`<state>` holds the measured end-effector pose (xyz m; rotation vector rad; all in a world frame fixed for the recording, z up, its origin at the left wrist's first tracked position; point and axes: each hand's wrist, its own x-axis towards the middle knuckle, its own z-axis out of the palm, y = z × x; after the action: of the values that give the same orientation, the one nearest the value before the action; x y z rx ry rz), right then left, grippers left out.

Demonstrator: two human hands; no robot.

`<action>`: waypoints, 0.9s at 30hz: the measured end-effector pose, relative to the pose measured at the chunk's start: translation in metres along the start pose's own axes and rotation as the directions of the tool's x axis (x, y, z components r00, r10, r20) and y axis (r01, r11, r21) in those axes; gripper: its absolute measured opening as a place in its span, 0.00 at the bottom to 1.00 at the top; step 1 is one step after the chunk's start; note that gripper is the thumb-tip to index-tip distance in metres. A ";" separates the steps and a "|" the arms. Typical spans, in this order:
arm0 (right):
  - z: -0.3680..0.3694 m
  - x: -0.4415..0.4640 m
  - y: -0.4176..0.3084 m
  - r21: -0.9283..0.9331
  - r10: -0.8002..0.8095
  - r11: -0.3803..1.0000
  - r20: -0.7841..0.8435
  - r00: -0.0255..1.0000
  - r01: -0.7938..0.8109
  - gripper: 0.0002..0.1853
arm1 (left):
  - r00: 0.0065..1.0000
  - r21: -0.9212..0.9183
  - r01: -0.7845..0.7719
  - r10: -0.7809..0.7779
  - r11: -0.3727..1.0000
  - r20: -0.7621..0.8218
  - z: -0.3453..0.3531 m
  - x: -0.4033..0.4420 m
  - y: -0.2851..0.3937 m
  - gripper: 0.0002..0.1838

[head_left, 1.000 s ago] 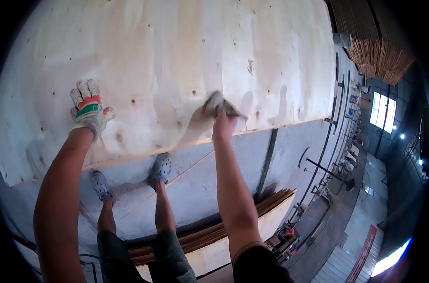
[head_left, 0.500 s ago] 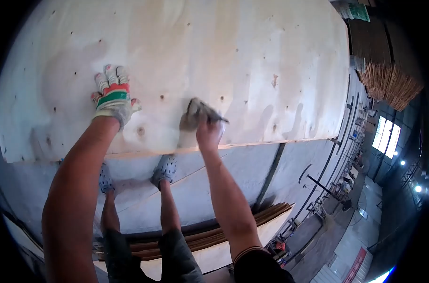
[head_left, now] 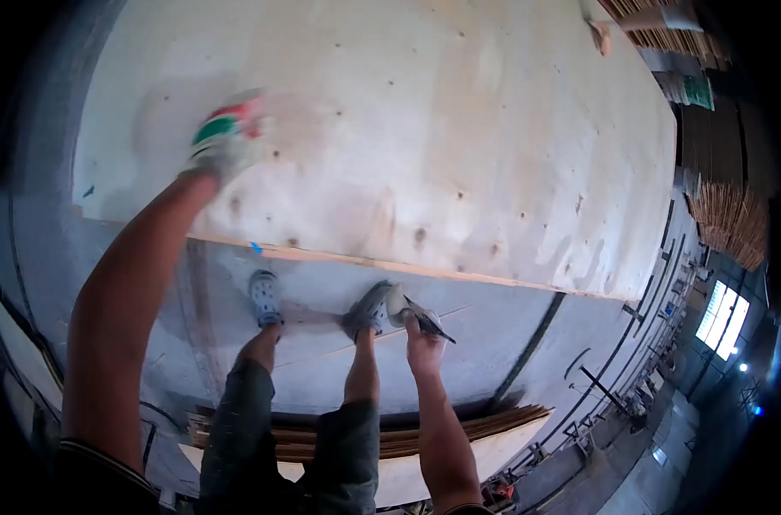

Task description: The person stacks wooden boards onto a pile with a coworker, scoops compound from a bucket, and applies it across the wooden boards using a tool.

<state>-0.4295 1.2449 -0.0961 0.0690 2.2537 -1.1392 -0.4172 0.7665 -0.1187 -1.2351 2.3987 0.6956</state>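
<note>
Left hand (head_left: 223, 136): at board (head_left: 493, 129), finger spread cannot be told (blur) | Right hand (head_left: 425, 354): flat tool (head_left: 433, 324) pinched by fingers, best gripped firmly

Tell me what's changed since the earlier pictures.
The right hand has drawn the dark-edged tool off the plywood sheet, toward the body, past its near edge. The gloved left hand is blurred; whether it has lifted, I can't tell. Nothing was let go.
</note>
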 end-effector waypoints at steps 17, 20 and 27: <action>0.261 0.096 -0.132 -0.424 -0.735 0.464 0.306 0.605 0.778 0.21 | 0.915 0.022 0.402 -0.401 0.915 -0.035 -0.004 -0.016 -0.220 0.57; 0.266 0.033 -0.080 -0.490 -0.633 0.529 0.316 0.706 0.693 0.24 | 0.899 0.126 0.437 -0.427 0.891 -0.101 0.015 -0.007 -0.240 0.58; 0.280 0.003 -0.111 -0.208 -0.423 0.899 -0.176 0.889 0.386 0.07 | 0.901 0.109 0.434 -0.430 0.894 -0.061 0.009 -0.005 -0.234 0.56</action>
<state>-0.3273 0.9650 -0.1434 -0.3846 2.6335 -1.1888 -0.2201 0.6580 -0.1849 -1.6614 2.0432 0.3866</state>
